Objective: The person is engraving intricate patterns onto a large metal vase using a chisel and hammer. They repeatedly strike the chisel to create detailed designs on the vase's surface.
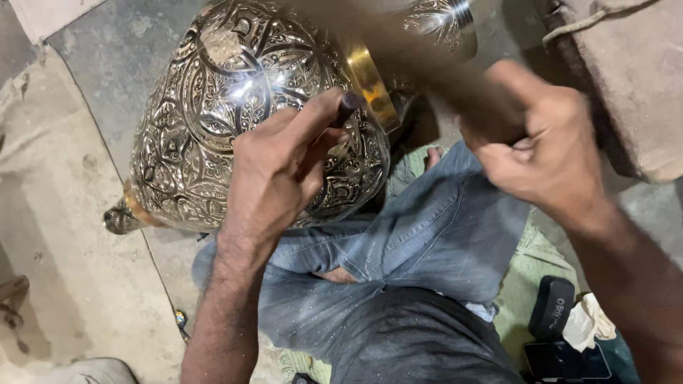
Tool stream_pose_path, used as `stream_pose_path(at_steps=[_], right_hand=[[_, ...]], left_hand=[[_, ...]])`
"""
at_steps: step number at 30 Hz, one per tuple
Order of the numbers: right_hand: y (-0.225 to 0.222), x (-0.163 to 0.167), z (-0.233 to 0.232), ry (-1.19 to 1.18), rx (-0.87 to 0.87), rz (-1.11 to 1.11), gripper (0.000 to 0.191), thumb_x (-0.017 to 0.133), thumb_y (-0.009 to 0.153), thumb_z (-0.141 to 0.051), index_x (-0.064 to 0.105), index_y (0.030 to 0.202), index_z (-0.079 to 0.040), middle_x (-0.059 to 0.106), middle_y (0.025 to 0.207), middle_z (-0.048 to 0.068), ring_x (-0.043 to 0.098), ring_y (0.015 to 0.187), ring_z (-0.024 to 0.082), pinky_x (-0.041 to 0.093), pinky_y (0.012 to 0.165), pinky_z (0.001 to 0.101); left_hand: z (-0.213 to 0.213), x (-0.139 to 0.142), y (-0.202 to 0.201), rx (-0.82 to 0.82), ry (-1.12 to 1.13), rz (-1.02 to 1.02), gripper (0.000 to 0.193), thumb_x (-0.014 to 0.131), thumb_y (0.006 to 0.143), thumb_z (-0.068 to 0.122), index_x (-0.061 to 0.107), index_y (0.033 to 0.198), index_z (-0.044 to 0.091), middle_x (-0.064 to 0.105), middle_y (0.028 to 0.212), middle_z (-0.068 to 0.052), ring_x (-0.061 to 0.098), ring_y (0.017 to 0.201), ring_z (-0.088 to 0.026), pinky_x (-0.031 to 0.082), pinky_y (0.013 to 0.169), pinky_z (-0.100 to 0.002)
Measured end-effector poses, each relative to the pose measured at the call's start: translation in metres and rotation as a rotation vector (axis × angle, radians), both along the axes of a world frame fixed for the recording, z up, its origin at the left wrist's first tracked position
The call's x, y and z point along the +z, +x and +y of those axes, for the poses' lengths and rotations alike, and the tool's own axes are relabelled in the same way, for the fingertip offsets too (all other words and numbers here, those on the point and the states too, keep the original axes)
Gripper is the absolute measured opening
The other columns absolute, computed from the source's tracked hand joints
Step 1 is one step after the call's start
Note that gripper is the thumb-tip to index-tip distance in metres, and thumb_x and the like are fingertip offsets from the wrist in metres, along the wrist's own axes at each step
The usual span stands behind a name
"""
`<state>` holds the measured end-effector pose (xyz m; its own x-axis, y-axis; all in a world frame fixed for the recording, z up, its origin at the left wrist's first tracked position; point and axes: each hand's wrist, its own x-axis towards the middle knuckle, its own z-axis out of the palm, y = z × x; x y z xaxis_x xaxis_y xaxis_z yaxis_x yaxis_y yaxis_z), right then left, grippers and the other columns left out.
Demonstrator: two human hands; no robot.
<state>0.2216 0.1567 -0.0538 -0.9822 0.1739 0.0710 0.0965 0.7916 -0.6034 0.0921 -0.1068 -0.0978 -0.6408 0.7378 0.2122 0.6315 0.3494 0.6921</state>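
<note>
Punch (347,108) in left hand (274,171) grip against embossed vessel (213,107), right hand (541,146) clenched on blurred hammer (427,71).

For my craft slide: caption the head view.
Left hand holds a small punch against an engraved metal vessel; right hand grips a motion-blurred tool handle.

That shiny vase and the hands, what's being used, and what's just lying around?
In use:
- engraved metal vase
- small dark punch in the left hand
- blurred hammer handle in the right hand

Lying about:
- black case
- white rag
- green mat
</note>
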Motion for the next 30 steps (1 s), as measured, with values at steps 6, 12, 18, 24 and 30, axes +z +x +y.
stream_pose_path(at_steps=[6, 12, 18, 24, 30], right_hand=[[0.008, -0.006, 0.010, 0.029, -0.024, 0.034, 0.015, 0.065, 0.087, 0.001, 0.065, 0.102, -0.003, 0.060, 0.070, 0.003, 0.054, 0.056, 0.011, 0.040, 0.050, 0.0279], [0.016, -0.015, 0.017, 0.033, -0.043, 0.053, 0.012, 0.067, 0.090, -0.003, 0.063, 0.101, -0.004, 0.057, 0.069, 0.001, 0.054, 0.058, 0.010, 0.040, 0.052, 0.0272], [0.020, -0.021, 0.018, 0.015, -0.079, -0.012, 0.018, 0.067, 0.089, -0.005, 0.065, 0.107, -0.004, 0.056, 0.068, 0.000, 0.053, 0.055, 0.010, 0.040, 0.051, 0.0288], [0.020, -0.021, 0.014, 0.064, -0.051, 0.044, 0.010, 0.070, 0.090, -0.003, 0.065, 0.099, -0.001, 0.056, 0.066, 0.002, 0.052, 0.054, 0.010, 0.042, 0.051, 0.0282], [0.023, -0.020, 0.008, 0.021, -0.043, 0.007, 0.009, 0.073, 0.094, 0.002, 0.066, 0.100, -0.001, 0.057, 0.067, 0.003, 0.053, 0.056, 0.009, 0.041, 0.053, 0.0268]], left_hand=[[0.000, -0.003, -0.005, -0.006, -0.050, 0.027, 0.034, 0.072, 0.102, 0.006, 0.066, 0.135, 0.012, 0.077, 0.090, -0.008, 0.069, 0.066, -0.013, 0.060, 0.049, -0.024], [0.000, -0.003, -0.008, -0.047, -0.005, 0.034, 0.029, 0.069, 0.106, 0.012, 0.065, 0.135, 0.015, 0.075, 0.088, -0.005, 0.065, 0.067, -0.008, 0.060, 0.051, -0.023], [0.000, -0.002, -0.012, -0.058, -0.051, 0.055, 0.032, 0.070, 0.106, 0.015, 0.064, 0.137, 0.017, 0.073, 0.084, -0.005, 0.064, 0.063, -0.010, 0.059, 0.047, -0.024], [-0.003, -0.002, -0.017, -0.099, -0.051, 0.077, 0.034, 0.071, 0.104, 0.015, 0.063, 0.138, 0.016, 0.071, 0.082, -0.003, 0.064, 0.064, -0.010, 0.057, 0.049, -0.026], [-0.003, -0.001, -0.017, -0.115, -0.004, 0.101, 0.034, 0.071, 0.107, 0.017, 0.061, 0.140, 0.017, 0.070, 0.086, -0.002, 0.066, 0.069, -0.010, 0.059, 0.055, -0.025]])
